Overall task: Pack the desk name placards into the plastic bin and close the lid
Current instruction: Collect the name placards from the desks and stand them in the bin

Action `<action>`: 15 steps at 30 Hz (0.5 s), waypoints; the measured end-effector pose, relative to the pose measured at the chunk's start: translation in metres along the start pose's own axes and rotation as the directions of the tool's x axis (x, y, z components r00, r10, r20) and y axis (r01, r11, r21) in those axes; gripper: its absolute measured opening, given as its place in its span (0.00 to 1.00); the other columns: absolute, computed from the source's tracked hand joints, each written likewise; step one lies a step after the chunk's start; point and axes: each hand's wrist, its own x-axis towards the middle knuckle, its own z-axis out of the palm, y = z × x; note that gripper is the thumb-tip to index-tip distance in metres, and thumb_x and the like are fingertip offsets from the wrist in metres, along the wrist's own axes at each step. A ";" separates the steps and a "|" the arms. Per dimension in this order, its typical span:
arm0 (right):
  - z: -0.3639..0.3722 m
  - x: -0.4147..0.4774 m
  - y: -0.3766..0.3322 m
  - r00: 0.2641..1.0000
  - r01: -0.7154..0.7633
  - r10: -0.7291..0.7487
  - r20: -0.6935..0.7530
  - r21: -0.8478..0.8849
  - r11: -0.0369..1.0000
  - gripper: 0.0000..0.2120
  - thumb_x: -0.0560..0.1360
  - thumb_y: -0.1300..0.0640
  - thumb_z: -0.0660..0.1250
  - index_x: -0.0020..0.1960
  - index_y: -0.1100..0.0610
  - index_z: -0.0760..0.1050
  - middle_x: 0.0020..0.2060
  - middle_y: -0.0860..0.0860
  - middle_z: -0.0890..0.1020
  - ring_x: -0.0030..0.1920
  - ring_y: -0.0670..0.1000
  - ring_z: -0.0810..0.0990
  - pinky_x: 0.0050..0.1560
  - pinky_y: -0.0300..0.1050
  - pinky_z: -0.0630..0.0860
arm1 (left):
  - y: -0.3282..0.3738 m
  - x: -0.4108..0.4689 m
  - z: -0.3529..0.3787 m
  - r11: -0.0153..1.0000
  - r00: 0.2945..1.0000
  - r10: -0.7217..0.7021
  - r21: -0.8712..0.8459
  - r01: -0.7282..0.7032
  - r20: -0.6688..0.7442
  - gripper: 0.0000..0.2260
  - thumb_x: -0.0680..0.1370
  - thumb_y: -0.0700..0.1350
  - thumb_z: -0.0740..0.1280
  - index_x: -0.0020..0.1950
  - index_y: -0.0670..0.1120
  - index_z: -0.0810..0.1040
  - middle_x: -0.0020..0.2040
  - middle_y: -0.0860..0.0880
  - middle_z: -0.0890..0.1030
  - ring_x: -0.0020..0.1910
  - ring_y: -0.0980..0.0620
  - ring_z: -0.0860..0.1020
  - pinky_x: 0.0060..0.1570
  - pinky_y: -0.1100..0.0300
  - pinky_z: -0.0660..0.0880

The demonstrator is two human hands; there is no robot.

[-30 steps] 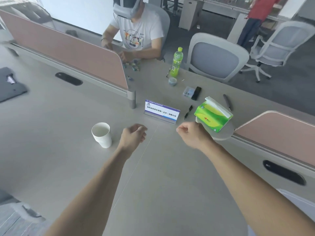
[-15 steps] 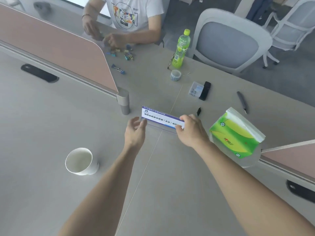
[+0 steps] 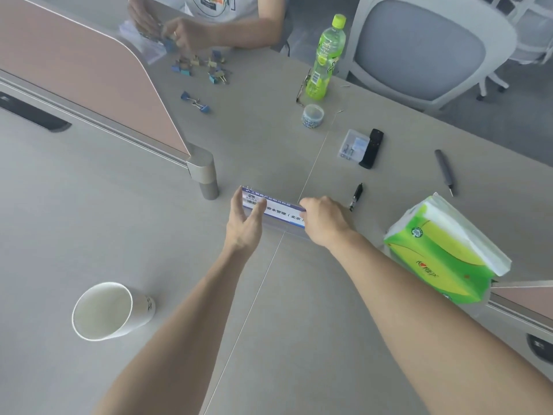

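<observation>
One clear acrylic desk name placard with a blue-and-white card stands on the grey desk, just right of the divider's end post. My left hand is at its left end, thumb across the front face and fingers reaching past the edge. My right hand is closed over its right end and hides that end. No plastic bin or lid shows in this view.
A white paper cup stands near left. A green tissue pack lies right, with a black pen beside it. Farther back are a green bottle, binder clips, the pink divider and another person's hands.
Both hands went from loose fists short of the placard to its two ends and took hold. The view moved closer and tilted further down.
</observation>
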 end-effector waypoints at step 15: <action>-0.058 -0.138 -0.048 0.975 0.144 -0.153 -0.160 -0.066 0.987 0.09 0.79 0.57 0.62 0.43 0.53 0.64 0.41 0.56 0.82 0.43 0.61 0.81 0.36 0.45 0.64 | 0.044 -0.111 -0.051 0.791 0.941 -0.268 -0.511 0.337 0.205 0.51 0.62 0.69 0.73 0.78 0.65 0.50 0.75 0.48 0.63 0.65 0.39 0.75 0.68 0.38 0.66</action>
